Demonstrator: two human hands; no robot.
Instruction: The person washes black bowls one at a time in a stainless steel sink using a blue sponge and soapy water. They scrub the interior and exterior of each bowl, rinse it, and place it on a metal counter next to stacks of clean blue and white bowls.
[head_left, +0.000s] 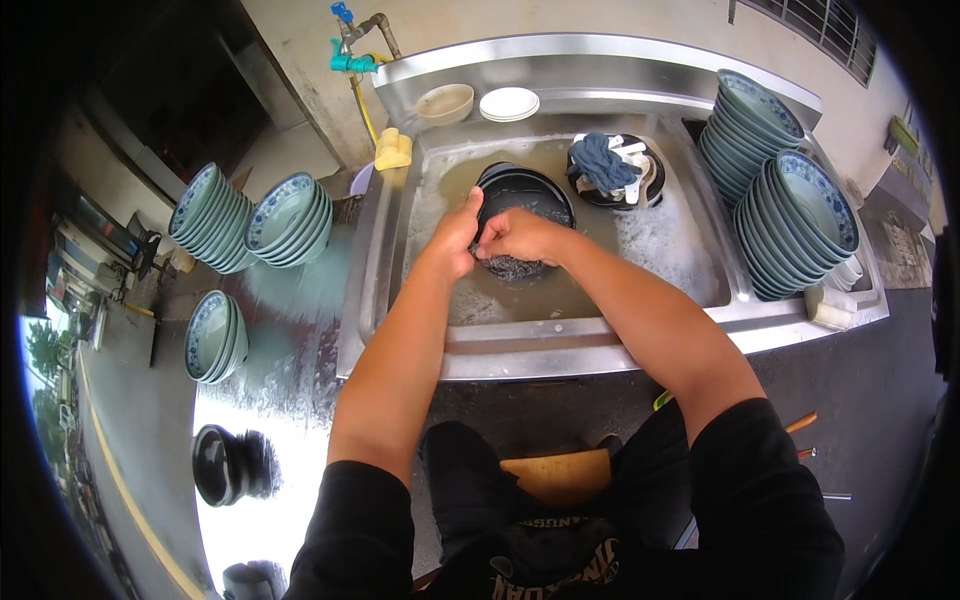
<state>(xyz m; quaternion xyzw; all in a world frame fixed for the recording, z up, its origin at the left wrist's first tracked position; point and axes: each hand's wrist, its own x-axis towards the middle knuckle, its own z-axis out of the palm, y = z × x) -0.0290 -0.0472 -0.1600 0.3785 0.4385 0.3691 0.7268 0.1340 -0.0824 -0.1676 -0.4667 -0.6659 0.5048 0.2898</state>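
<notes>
A round black bowl (525, 196) sits in the cloudy water of the stainless-steel sink, tilted, with wet suds inside. My left hand (456, 234) grips its left side, thumb up along the rim. Bent over the near-left rim is my right hand (523, 234), its fingers pinched together. Under that hand shows a dark grey, rough wad (514, 268) that looks like a steel wool scourer; the curled fingers partly hide it. Behind and to the right, a dark blue cloth (602, 162) and several white spoons (636, 180) lie heaped on black dishes (655, 196) in the water.
Tall stacks of blue-patterned bowls (795, 217) stand on the sink's right side. More bowl stacks (289, 221) and a black bowl (217, 465) are on the wet left table. White plates (510, 103), a beige bowl (445, 103), yellow sponges (394, 148) and a tap (349, 37) line the back.
</notes>
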